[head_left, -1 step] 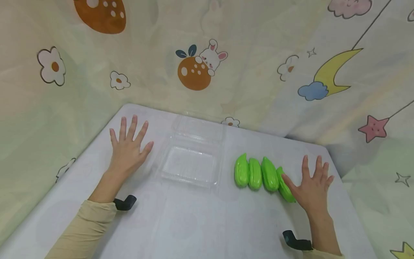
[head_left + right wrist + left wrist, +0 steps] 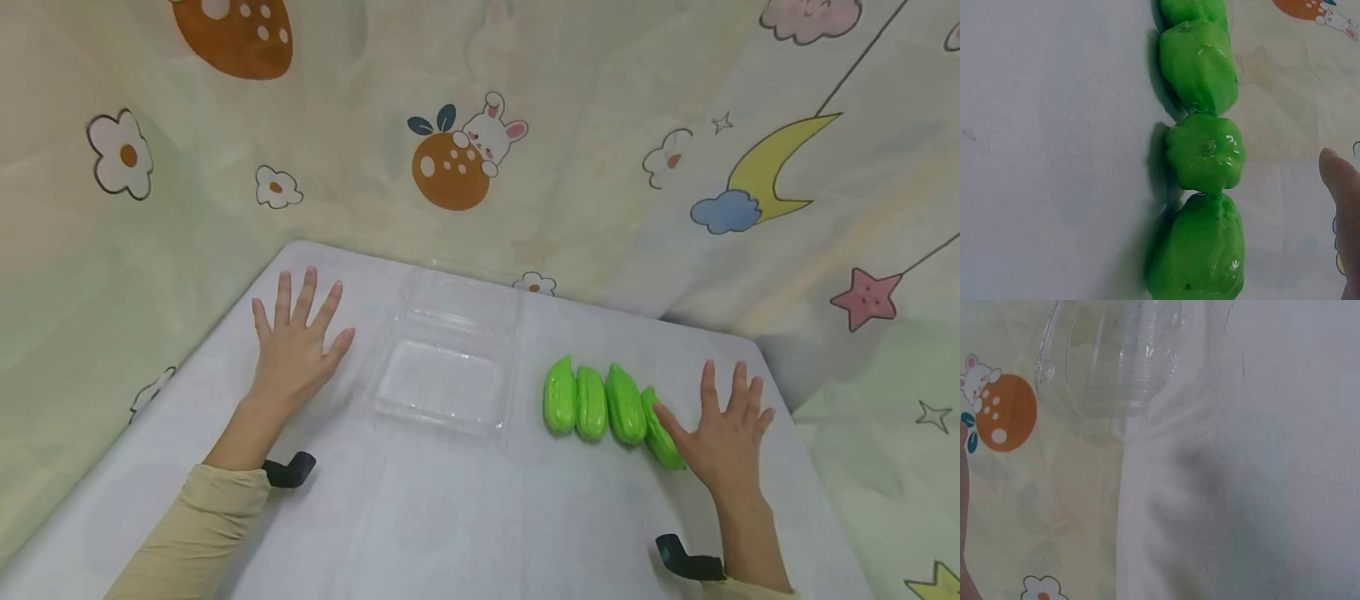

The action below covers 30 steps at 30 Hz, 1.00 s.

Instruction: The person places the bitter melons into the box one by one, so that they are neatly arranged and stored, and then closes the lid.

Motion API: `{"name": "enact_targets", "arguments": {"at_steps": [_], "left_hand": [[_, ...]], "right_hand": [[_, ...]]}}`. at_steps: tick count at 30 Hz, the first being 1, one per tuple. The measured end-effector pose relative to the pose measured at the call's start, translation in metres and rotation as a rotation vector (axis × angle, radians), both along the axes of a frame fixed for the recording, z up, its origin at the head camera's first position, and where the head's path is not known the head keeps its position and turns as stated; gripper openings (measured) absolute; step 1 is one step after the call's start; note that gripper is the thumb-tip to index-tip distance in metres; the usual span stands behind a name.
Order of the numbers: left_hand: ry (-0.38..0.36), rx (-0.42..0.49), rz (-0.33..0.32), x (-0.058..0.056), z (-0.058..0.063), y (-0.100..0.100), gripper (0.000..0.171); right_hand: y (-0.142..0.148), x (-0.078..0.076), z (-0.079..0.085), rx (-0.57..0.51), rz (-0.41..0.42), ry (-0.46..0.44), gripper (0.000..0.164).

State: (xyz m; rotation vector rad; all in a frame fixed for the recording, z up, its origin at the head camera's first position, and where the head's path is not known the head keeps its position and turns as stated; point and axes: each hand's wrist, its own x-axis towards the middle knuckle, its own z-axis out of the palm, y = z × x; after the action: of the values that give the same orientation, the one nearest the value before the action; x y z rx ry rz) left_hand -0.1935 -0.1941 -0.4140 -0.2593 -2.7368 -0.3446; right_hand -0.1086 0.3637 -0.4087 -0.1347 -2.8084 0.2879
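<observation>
My left hand (image 2: 291, 357), fingers spread and straight, is over the left side of the white table (image 2: 435, 508) and holds nothing. To its right lies a clear plastic clamshell box (image 2: 438, 385), its lid (image 2: 463, 302) folded back toward the wall. Several glossy green, ridged vegetable-like pieces (image 2: 624, 406) with pointed tips lie side by side in a row, right of the box. My right hand (image 2: 726, 446) is spread beside the rightmost green piece (image 2: 663, 433), and its thumb overlaps that piece in the head view. In the right wrist view the thumb (image 2: 1342, 194) appears apart from the row.
A cloth backdrop (image 2: 585, 200) printed with cartoons hangs behind and around the table. Each wrist wears a black mount, one at the left wrist (image 2: 291, 471) and one at the right wrist (image 2: 688, 560). The table's far edge runs close behind the lid.
</observation>
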Motion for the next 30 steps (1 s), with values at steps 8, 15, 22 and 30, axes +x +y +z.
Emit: {"name": "enact_targets", "arguments": {"at_steps": [8,15,22,30], "left_hand": [[0.000,0.045,-0.017,0.006,-0.010,-0.006,0.069],[0.056,0.108,-0.107,0.004,-0.011,-0.013,0.070],[0.012,0.284,-0.271,-0.003,-0.004,-0.015,0.075],[-0.212,0.678,-0.480,-0.007,0.013,-0.013,0.093]], "right_hand": [[0.003,0.004,-0.004,-0.011,-0.010,-0.016,0.098],[0.003,0.006,-0.001,-0.063,0.044,-0.008,0.096],[0.008,0.010,0.000,-0.156,0.172,-0.015,0.093],[0.015,0.015,0.007,-0.254,0.208,-0.141,0.094]]}}
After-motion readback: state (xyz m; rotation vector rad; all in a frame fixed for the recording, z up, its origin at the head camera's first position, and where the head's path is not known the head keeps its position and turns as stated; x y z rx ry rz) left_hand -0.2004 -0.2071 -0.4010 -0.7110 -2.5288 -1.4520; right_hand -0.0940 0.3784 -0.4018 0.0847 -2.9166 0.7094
